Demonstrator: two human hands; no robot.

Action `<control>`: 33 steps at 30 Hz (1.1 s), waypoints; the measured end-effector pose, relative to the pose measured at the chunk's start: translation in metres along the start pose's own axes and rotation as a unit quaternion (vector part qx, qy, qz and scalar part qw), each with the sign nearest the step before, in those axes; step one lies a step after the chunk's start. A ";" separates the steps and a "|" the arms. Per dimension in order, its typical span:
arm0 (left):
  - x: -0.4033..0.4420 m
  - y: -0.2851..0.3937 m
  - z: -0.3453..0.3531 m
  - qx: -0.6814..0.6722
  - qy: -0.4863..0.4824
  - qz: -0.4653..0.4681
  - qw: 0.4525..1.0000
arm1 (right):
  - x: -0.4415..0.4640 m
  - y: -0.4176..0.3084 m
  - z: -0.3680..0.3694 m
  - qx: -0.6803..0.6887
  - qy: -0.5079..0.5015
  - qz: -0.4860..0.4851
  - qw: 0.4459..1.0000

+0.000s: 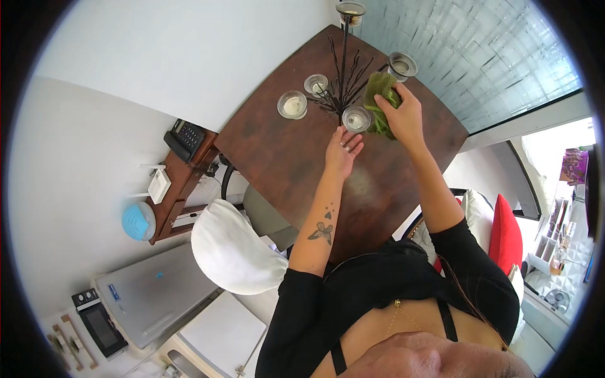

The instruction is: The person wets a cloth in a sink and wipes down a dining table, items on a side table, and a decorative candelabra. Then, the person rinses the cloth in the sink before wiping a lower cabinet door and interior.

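Observation:
A dark branching metal candle holder (344, 69) stands on the brown wooden table, with glass cups on its arms. My right hand (404, 116) is closed around a crumpled green cloth (380, 94), which lies against the right side of the nearest glass cup (357, 119). Just below that cup is my left hand (342, 153), palm partly up and fingers stretched out. Its fingertips are at the cup's lower edge; whether they touch it I cannot tell. More glass cups (292, 105) sit to the left, at the back right and on top of the tall stem.
The wooden table (283, 151) meets a white wall and a shiny tiled panel (454, 57). A chair with a white cover (230, 249) is at the left, near a black telephone (184, 140) on a small shelf. A red cushion (506, 233) is at the right.

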State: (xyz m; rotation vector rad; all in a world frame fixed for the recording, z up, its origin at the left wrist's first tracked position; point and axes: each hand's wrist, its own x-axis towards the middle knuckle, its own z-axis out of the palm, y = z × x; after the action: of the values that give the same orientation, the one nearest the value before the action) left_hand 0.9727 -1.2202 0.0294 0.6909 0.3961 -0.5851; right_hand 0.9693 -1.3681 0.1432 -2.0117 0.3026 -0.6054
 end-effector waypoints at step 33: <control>0.054 0.041 -0.013 0.377 -0.015 0.265 0.887 | 0.048 -0.025 0.023 -0.011 -0.076 0.071 0.995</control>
State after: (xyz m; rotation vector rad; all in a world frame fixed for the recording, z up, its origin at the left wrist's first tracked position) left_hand 1.0374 -1.2053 0.0117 1.4786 -0.0838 -0.2044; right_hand 1.0213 -1.3604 0.1698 -2.0251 0.3580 -0.3601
